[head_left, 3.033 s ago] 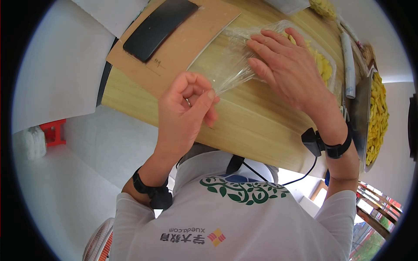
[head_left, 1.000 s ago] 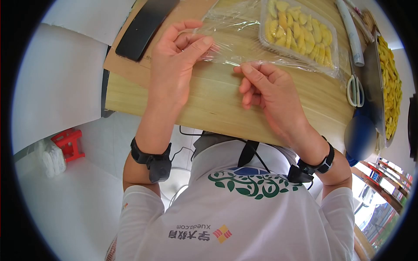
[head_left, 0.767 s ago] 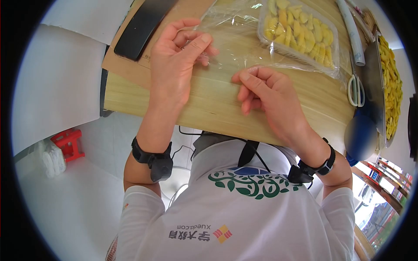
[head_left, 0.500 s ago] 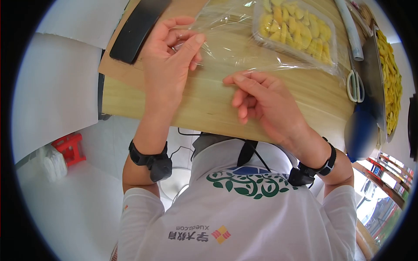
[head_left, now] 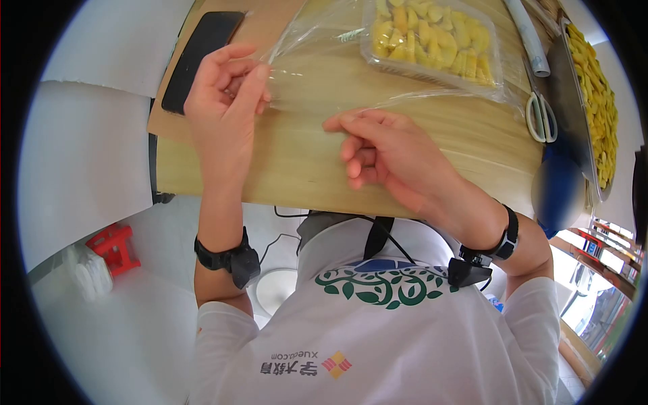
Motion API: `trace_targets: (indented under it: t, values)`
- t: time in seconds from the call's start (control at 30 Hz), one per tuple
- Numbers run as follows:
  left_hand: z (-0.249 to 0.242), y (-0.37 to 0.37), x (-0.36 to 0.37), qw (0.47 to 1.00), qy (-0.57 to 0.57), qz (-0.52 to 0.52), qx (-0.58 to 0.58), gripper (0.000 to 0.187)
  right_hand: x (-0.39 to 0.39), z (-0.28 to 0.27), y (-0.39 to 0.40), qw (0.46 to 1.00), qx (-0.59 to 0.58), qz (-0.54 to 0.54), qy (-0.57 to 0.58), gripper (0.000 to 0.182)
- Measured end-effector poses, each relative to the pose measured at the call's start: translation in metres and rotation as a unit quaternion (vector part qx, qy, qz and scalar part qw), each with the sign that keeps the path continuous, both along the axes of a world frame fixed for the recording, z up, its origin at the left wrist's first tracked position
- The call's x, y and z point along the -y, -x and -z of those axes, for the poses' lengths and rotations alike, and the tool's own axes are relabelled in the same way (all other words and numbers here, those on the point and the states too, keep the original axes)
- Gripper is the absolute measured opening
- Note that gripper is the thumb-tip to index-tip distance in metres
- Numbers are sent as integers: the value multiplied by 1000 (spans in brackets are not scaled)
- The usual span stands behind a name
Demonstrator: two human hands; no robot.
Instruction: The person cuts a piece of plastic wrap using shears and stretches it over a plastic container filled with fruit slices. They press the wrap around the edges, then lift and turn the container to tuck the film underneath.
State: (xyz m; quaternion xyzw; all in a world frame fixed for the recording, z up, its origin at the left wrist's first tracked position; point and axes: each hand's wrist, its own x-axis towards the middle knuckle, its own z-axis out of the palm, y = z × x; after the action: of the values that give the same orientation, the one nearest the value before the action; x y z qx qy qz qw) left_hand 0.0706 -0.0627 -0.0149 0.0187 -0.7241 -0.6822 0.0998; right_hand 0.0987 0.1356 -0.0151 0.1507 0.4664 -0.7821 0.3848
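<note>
A clear plastic tray point(head_left: 498, 71) of cut yellow fruit pieces point(head_left: 432, 37) stands on the wooden table. Thin, shiny cling film point(head_left: 304, 64) stretches over the tray and across to my hands. My left hand point(head_left: 233, 84) pinches the film's left edge between thumb and fingers, close to a black phone-like slab point(head_left: 201, 61). Below the tray, my right hand point(head_left: 388, 148) has thumb and index finger pressed together at the film's near edge. Its other fingers are curled.
White-handled scissors point(head_left: 541, 118) and a pale roll point(head_left: 528, 37) lie right of the tray. A large metal pan point(head_left: 574, 101) heaped with yellow pieces point(head_left: 597, 101) is farther right. A blurred blue object point(head_left: 557, 185) is by the table's right edge. A red stool point(head_left: 115, 248) stands on the floor.
My left hand has moved left, nearer the black slab, with the film edge in its fingers. My right hand keeps its pinch. The whole view has shifted slightly.
</note>
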Motion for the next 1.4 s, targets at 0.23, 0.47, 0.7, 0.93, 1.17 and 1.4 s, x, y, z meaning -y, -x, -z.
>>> trace_targets:
  t: [0.23,0.47,0.7,0.93,1.17,1.4]
  values:
    - [-11,-61,-2,991,26,-103,83,21,2,-4,-1,1000,14,-9,-13,29]
    - [-16,-64,-27,953,-167,38,250,30,2,-2,-1,1000,2,-5,5,25]
    - [-6,-29,-23,925,-213,103,298,22,-5,-6,-4,1000,16,-10,10,29]
    - [-6,-35,-24,908,-262,108,308,18,-57,11,-8,964,88,150,201,23]
    - [-10,-38,-20,911,-258,90,308,18,-81,20,-5,896,125,246,349,13]
    - [-6,-31,-22,901,-293,81,308,18,-93,11,-12,966,28,244,81,12]
